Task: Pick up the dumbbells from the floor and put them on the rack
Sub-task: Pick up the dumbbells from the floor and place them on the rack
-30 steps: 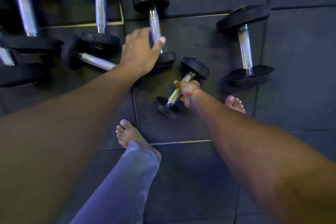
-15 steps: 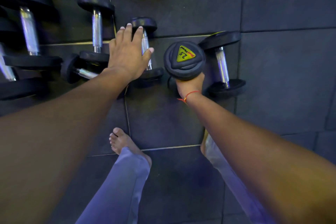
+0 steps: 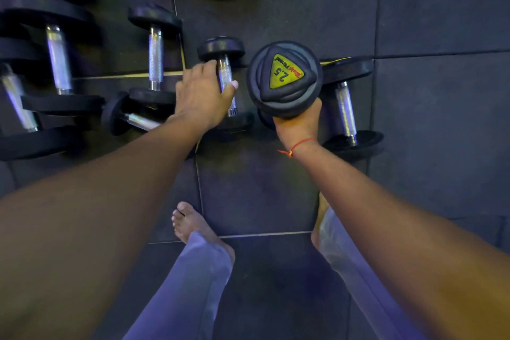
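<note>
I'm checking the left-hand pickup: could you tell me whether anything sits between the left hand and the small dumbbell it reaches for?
Nothing visible does. The left hand is already curling round the small dumbbell's chrome handle, not visibly closed.

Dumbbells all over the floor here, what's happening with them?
A person is clearing dumbbells off the gym floor. The right hand holds a small dumbbell marked 2.5 upright, lifted off the floor. The left hand is closing around the handle of another small dumbbell lying on the floor; the grip is not yet shut. Several more dumbbells lie around them. No rack is in view.
</note>
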